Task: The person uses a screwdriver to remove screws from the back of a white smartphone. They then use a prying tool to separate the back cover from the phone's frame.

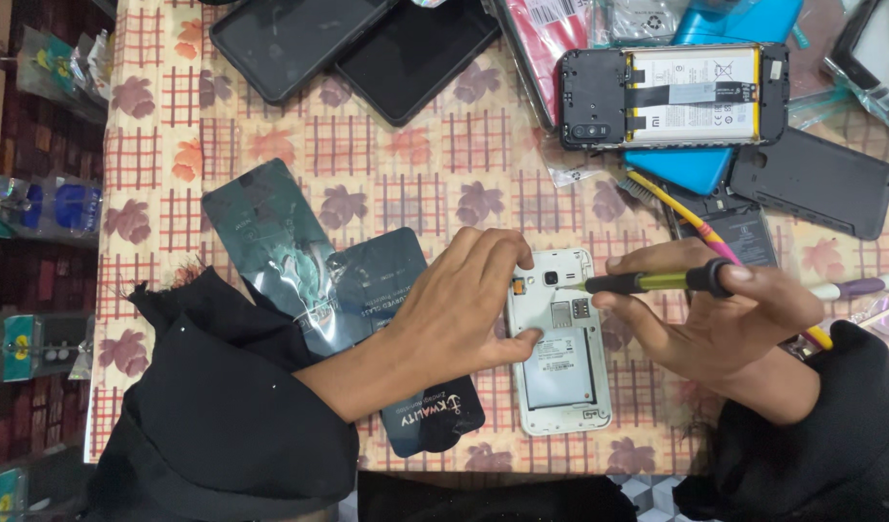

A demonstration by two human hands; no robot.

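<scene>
A white phone (560, 372) lies face down on the table with its back cover off and its battery bay showing. My left hand (459, 304) presses on the phone's left edge, thumb on the lower part and fingers at the top corner. My right hand (715, 314) grips a screwdriver (657, 281) with a yellow-green and black handle, held sideways. Its tip touches the phone's top right area beside the camera.
The patterned tablecloth (415, 184) carries two dark packets (270, 242) at the left and two black phones (357, 43) at the back. An opened phone with a white battery (676, 95), blue and black back covers (812, 179) and a toothbrush (676, 208) crowd the back right.
</scene>
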